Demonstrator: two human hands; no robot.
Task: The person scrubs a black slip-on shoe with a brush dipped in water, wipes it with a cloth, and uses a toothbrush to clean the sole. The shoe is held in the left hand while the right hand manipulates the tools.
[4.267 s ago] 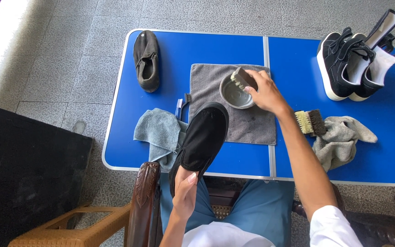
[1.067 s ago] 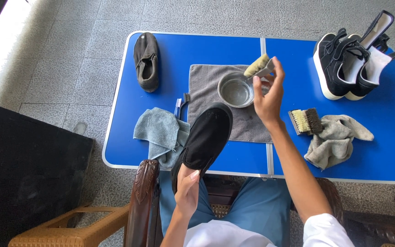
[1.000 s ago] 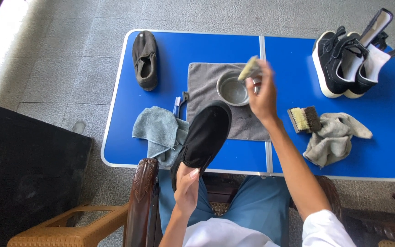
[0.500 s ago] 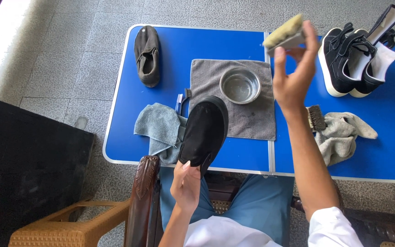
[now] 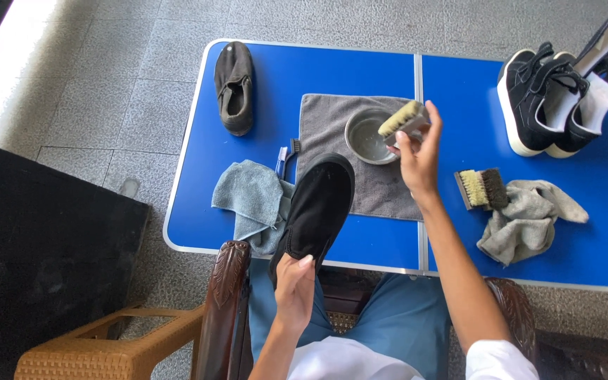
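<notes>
My left hand (image 5: 295, 281) grips the heel of a black slip-on shoe (image 5: 316, 207), whose toe rests on a grey towel (image 5: 336, 119) spread on the blue folding table (image 5: 445, 232). My right hand (image 5: 418, 153) holds a small brush (image 5: 402, 119) with pale bristles just above the right rim of a metal bowl (image 5: 366, 137) on the towel. The bristles face up and to the left.
A matching dark shoe (image 5: 234, 86) lies at the far left of the table. A blue-grey cloth (image 5: 249, 200) and a blue toothbrush (image 5: 283, 158) sit left of the towel. A second brush (image 5: 482, 188), a grey rag (image 5: 529, 218) and black sneakers (image 5: 550, 95) are on the right. Wooden chair arm (image 5: 223, 302) below.
My right hand lifted the brush out of the bowl, raised it high toward the far edge, and has now come back down beside the bowl. The left hand keeps holding the black shoe.
</notes>
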